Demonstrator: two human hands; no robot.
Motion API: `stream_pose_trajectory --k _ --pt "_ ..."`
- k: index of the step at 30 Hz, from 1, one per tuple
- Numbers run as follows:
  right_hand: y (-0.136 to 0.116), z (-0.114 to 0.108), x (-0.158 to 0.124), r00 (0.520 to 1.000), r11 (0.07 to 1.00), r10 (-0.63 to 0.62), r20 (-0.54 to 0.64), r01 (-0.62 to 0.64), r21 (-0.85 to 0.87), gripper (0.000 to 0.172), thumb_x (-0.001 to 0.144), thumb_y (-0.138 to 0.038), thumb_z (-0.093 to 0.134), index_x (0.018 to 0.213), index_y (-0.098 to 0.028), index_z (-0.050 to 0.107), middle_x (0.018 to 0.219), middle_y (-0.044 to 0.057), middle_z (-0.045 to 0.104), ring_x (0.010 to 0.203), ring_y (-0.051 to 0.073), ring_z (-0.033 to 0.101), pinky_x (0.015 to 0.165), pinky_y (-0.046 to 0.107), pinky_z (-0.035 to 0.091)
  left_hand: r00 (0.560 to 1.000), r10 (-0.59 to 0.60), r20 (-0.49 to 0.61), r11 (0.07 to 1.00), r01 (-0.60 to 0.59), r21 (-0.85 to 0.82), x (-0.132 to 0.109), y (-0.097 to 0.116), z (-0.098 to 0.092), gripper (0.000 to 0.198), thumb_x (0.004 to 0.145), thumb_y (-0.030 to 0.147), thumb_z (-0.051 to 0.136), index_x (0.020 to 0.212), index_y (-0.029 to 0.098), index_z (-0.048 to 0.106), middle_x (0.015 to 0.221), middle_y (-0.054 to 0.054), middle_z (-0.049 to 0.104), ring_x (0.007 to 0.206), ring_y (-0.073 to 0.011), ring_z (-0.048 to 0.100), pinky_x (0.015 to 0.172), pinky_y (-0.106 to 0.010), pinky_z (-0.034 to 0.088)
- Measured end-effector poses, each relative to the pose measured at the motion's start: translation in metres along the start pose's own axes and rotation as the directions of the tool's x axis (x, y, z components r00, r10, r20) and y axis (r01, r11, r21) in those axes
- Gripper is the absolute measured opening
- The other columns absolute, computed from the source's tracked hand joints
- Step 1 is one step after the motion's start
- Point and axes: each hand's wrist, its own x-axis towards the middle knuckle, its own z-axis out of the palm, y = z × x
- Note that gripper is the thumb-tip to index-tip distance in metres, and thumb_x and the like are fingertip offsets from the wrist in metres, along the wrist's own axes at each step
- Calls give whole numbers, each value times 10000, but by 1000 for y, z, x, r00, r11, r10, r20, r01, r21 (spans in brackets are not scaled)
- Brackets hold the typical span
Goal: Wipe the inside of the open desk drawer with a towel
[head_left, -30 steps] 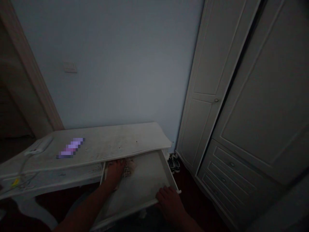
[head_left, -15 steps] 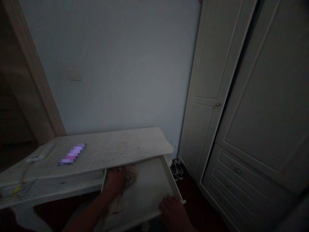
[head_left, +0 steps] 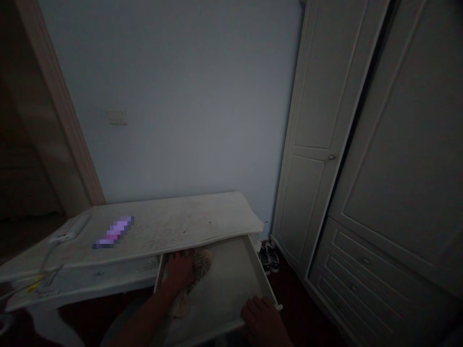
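A pulled-out white drawer juts from beneath the pale desk top. Inside it, at the left rear, my left hand presses a patterned cloth against the bottom, fingers bent over it. The cloth is pinkish with a dark leopard-like print, and one end trails toward the drawer front. My right hand has its fingers hooked over the drawer's front edge near the right corner; its thumb is hidden.
On the worn white desk lie a pixelated purple object and a white power strip with a cable. Dark shoes stand on the floor beside the desk. A wardrobe rises at the right.
The view has shifted slightly, so everything sits a little farther right and lower. My left hand stays on the cloth at the rear left; my right hand stays on the drawer edge.
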Motion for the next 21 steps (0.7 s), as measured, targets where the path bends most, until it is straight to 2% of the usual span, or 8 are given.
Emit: stream_pose_trajectory --k 2,4,7,10,12,15,18,21 --pt "-2 -5 1 1000 1000 9 8 -9 13 351 921 -504 779 1081 -256 590 1065 12 725 976 257 627 870 410 426 999 41 8 999 -40 -25 3 6 3 862 803 231 606 1640 160 411 1504 -246 621 1442 -459 491 1158 -645 345" --pt "-3 -10 2 1000 1000 15 8 -16 21 347 920 -498 783 1074 -258 587 1061 8 725 969 255 624 866 408 423 993 117 26 992 -116 -59 7 18 5 902 784 204 621 1657 212 394 1619 -199 527 1497 -432 433 1186 -619 328" --pt "-4 -10 2 1000 1000 12 -7 -12 7 370 899 -510 803 1056 -258 582 1026 3 723 928 249 616 832 400 420 966 252 56 961 -243 -132 15 48 6 1023 726 180 644 1689 293 317 1742 -77 374 1549 -381 368 1215 -560 324" --pt "-2 -1 1 998 999 -8 -61 6 -31 400 885 -549 810 1032 -259 577 977 -7 717 888 240 610 805 394 420 947 317 56 932 -300 -205 22 85 3 1135 694 193 644 1723 275 171 1781 -53 277 1564 -375 337 1225 -553 316" --pt "0 9 0 992 998 -36 -122 28 -61 420 892 -602 786 1012 -259 574 932 -11 710 860 238 606 772 388 417 947 319 44 922 -299 -247 26 106 1 1128 714 211 616 1728 262 124 1792 -58 241 1569 -368 327 1223 -550 314" --pt "6 25 -1 979 992 -88 -183 70 -103 445 915 -678 714 986 -262 575 857 -3 692 797 239 589 720 377 404 959 282 33 919 -260 -296 30 126 -1 1065 746 270 594 1724 257 173 1797 -80 221 1568 -392 326 1207 -571 322" --pt "9 37 -3 974 987 -115 -196 89 -134 407 951 -667 664 989 -270 583 830 3 686 773 241 586 709 365 401 970 241 30 920 -219 -324 34 135 0 995 763 374 608 1700 285 286 1785 -104 256 1568 -449 312 1196 -644 310" --pt "11 46 -6 968 985 -117 -222 84 -153 347 996 -616 619 975 -271 586 822 7 683 762 238 591 701 360 400 974 224 34 919 -199 -340 37 138 4 964 772 446 601 1686 299 332 1783 -102 263 1587 -475 261 1190 -696 301"
